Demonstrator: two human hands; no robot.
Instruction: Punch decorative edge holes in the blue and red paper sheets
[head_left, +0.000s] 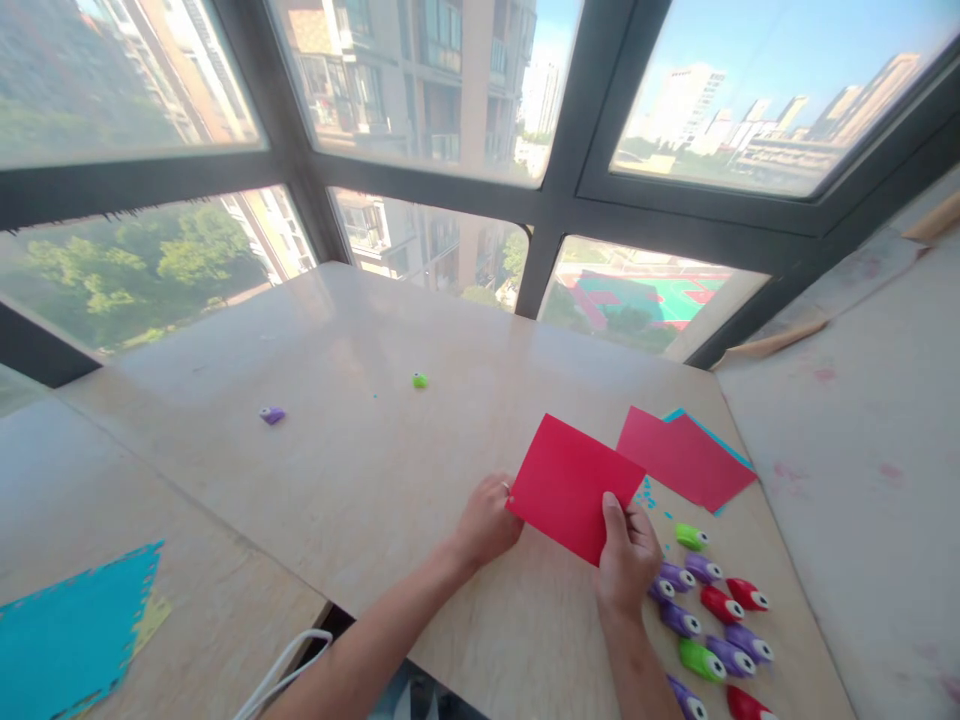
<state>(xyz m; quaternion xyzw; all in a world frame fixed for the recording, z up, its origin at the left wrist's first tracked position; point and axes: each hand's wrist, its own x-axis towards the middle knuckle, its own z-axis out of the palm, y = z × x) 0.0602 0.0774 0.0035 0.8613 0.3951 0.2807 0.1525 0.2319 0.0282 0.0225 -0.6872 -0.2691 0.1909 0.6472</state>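
My right hand (628, 550) grips a sheet of red paper (574, 485) at its lower right corner, thumb on top. My left hand (491, 520) is closed at the sheet's left edge. Its fingertips are partly behind the paper, and a small whitish spot shows there; what it holds is hidden. Right of my right hand lie several small fish-shaped pieces with eyes, such as a purple one (681, 620), a green one (701, 660) and a red one (721, 604). Scattered blue paper bits (648, 492) lie beside the sheet.
More red paper (682, 455) lies over blue paper at the right, near the wall. Blue paper with notched edges (82, 630) is at the lower left. A purple piece (272, 415) and a green piece (420, 381) sit farther back. A white cable (281, 665) hangs at the front edge.
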